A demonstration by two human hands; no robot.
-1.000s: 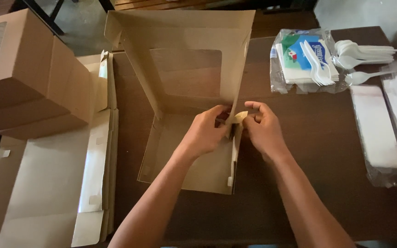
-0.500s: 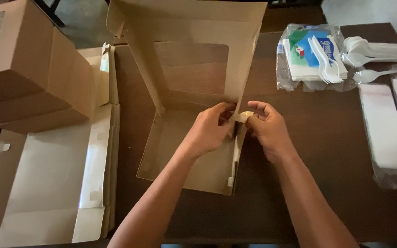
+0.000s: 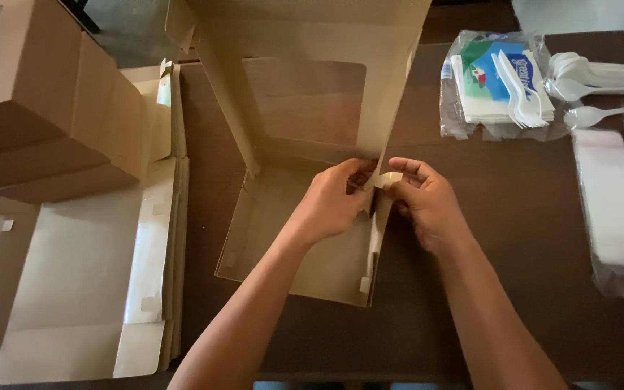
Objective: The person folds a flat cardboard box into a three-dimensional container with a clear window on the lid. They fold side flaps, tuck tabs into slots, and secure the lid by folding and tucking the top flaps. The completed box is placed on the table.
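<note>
A brown cardboard box (image 3: 294, 238) with a window lid stands half folded on the dark table (image 3: 529, 238). Its lid is raised at the far side and its base lies flat toward me. My left hand (image 3: 334, 202) pinches the box's right side wall near the back corner. My right hand (image 3: 424, 202) presses a small pale tab against the same corner from outside. Both hands touch the box's right edge, thumbs and fingers closed on the cardboard.
Flat unfolded box blanks (image 3: 88, 282) lie at the left. Assembled brown boxes (image 3: 45, 108) are stacked at the far left. A plastic bag of napkins and white forks (image 3: 496, 87), loose white spoons (image 3: 594, 79) and clear-wrapped packs (image 3: 612, 209) sit at the right.
The view has shifted slightly closer. Both hands stay at the box's right rear corner, fingers working the tab a little; nothing was let go.
</note>
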